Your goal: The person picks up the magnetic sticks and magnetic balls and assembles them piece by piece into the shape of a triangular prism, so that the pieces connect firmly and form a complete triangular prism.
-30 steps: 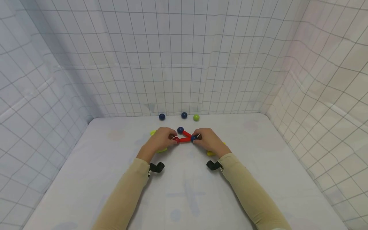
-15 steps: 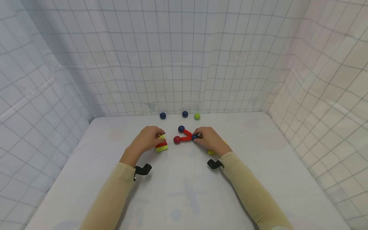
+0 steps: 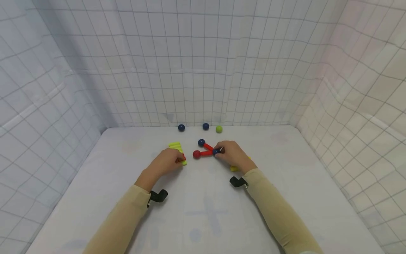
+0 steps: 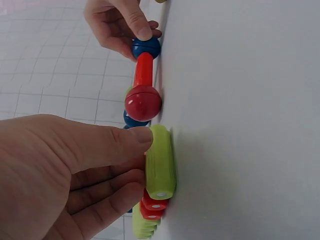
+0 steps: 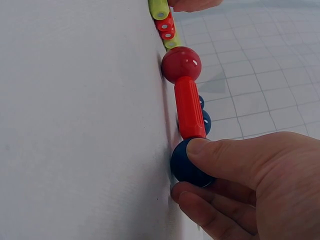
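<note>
My left hand is over a row of lime and red magnetic sticks. Its thumb and fingers are curled about a red stick, mostly hidden by the fingers. In the left wrist view, the thumb tip lies by the end of the nearest lime stick. My right hand pinches a dark blue ball between thumb and fingers. From that ball, one red stick runs to a red ball. Another red stick reaches a second blue ball, forming a V on the table.
Two blue balls and a lime ball sit along the table's back edge. Yellow pieces lie partly hidden under the right wrist. Grid-patterned cloth walls stand behind and at both sides.
My left hand has let go of the red ball, moved left to the row of sticks and lowered its fingers onto it. My right hand keeps hold of the blue ball.
</note>
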The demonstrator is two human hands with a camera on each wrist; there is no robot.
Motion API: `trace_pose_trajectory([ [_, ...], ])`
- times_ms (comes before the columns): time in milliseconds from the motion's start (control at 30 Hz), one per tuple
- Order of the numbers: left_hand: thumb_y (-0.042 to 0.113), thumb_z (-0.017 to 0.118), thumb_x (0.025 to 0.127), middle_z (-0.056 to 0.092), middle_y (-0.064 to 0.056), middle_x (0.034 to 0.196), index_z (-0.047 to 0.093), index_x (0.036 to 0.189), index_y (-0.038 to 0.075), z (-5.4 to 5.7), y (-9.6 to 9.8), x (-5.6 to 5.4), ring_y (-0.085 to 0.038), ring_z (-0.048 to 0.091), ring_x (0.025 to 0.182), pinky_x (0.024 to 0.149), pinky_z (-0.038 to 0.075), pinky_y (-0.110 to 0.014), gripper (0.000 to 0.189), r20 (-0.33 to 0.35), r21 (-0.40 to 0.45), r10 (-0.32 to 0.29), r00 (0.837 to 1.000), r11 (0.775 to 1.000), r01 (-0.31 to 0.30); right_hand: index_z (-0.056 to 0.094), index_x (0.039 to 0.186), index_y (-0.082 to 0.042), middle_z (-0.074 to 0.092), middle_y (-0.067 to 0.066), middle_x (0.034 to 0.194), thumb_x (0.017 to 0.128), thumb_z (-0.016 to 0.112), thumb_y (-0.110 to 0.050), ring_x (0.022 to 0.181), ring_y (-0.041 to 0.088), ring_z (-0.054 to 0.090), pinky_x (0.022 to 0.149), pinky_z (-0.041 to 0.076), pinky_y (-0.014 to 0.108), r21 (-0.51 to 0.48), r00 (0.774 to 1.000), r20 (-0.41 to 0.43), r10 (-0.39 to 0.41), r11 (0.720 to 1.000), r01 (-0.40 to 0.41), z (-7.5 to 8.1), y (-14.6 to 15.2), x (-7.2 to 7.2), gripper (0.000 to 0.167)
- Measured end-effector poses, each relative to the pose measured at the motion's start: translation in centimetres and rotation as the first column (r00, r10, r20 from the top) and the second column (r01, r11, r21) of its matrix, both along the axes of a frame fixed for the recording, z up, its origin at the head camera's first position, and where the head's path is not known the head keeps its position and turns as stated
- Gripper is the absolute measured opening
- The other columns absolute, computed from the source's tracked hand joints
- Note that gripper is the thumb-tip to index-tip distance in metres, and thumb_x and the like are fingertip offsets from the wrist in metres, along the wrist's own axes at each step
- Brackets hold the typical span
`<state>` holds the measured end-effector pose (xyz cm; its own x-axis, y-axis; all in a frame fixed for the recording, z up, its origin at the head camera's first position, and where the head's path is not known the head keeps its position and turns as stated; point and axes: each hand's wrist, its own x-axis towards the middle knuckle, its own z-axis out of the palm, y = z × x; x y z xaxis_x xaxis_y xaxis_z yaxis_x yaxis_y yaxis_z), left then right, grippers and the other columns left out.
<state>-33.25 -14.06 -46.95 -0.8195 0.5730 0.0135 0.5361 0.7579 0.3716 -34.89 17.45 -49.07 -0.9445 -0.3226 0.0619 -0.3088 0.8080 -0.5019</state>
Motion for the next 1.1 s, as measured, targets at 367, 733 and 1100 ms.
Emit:
trace_pose_trajectory([
  [367, 0.006, 0.079, 0.098, 0.07, 0.002, 0.087, 0.082, 0.103, 0.007, -1.1, 0.8, 0.2, -0.015, 0.058, 0.078, 0.078, 0.055, -0.037, 0.005, 0.008, -0.065, -0.009, 1.0, 0.998, 0.01, 0.078, 0.126, -0.013, 0.075, 0.0, 0.108, 0.099, 0.083, -0.02, 0.094, 0.016, 0.067, 0.087, 0.058, 0.036, 0.001, 1.0, -0.007, 0.005, 1.0, -0.005, 0.0, -0.1, 0.1, 0.028],
  [733, 0.011, 0.08, 0.098, 0.067, 0.003, 0.083, 0.081, 0.095, 0.01, -1.0, 1.0, 0.4, -0.017, 0.055, 0.075, 0.077, 0.052, -0.037, 0.003, 0.008, -0.116, 0.018, 1.0, 0.993, -0.017, 0.078, 0.125, -0.012, 0.074, 0.001, 0.107, 0.099, 0.083, -0.019, 0.093, 0.018, 0.066, 0.087, 0.058, 0.037, 0.003, 1.0, -0.008, -0.01, 1.0, 0.01, 0.3, -0.3, 0.2, 0.028],
  [1100, 0.012, 0.08, 0.097, 0.07, 0.002, 0.088, 0.083, 0.103, 0.009, 0.2, 1.0, 0.2, -0.017, 0.058, 0.08, 0.079, 0.054, -0.037, 0.007, 0.033, -0.055, 0.028, 0.999, 0.998, -0.026, 0.078, 0.125, -0.013, 0.074, 0.0, 0.108, 0.099, 0.083, -0.02, 0.094, 0.017, 0.066, 0.088, 0.058, 0.036, -0.012, 1.0, 0.02, -0.017, 1.0, 0.017, 0.3, -0.3, -0.1, 0.028],
])
